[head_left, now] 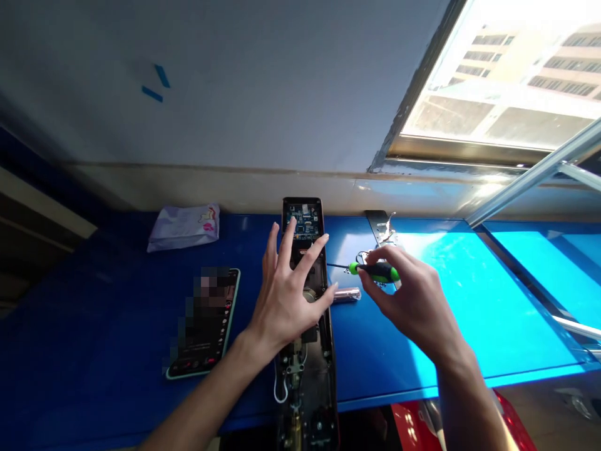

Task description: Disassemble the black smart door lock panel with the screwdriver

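Observation:
A long black housing (330,351), open on top, looks like a smart door lock and lies lengthwise toward me. It has a circuit board (307,222) at its far end and metal mechanism parts nearer to me. My left hand (291,288) is spread over its middle, fingers apart, hiding part of the inside. Whether the fingertips touch it I cannot tell. My right hand (416,288) grips a green and black screwdriver (375,271) by the handle, its shaft pointing left to the housing's right edge. Beside that edge lies a shiny pinkish cylinder (347,295).
A phone (211,332) with its screen lit lies left on the blue table (117,313). Behind it sits a light purple packet (185,227). A dark flat plate (377,224) and small metal parts lie beyond my right hand. A metal ladder-like frame (530,175) stands right, near the window.

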Demonstrator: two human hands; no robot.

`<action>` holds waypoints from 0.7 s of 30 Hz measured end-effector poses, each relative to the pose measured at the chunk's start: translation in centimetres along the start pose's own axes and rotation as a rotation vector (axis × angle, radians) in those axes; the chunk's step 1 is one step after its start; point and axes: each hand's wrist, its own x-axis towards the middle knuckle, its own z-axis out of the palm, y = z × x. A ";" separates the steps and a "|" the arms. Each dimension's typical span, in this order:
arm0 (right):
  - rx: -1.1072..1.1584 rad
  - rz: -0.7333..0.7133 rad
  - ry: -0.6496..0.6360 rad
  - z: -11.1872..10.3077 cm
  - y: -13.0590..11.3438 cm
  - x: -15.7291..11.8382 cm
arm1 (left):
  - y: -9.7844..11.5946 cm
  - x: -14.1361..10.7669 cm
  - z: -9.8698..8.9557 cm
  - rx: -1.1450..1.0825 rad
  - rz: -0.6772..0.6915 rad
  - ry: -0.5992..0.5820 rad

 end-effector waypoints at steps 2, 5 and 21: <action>-0.022 0.041 -0.011 1.6 -0.2 -1.5 | -0.4 -0.1 0.1 -0.040 -0.001 0.001; -0.046 0.095 -0.049 3.9 -0.4 -3.1 | -0.9 -0.4 0.1 -0.106 -0.001 0.010; -0.197 0.236 -0.272 7.7 -0.1 -3.4 | -1.2 -1.4 0.3 -0.260 -0.033 0.052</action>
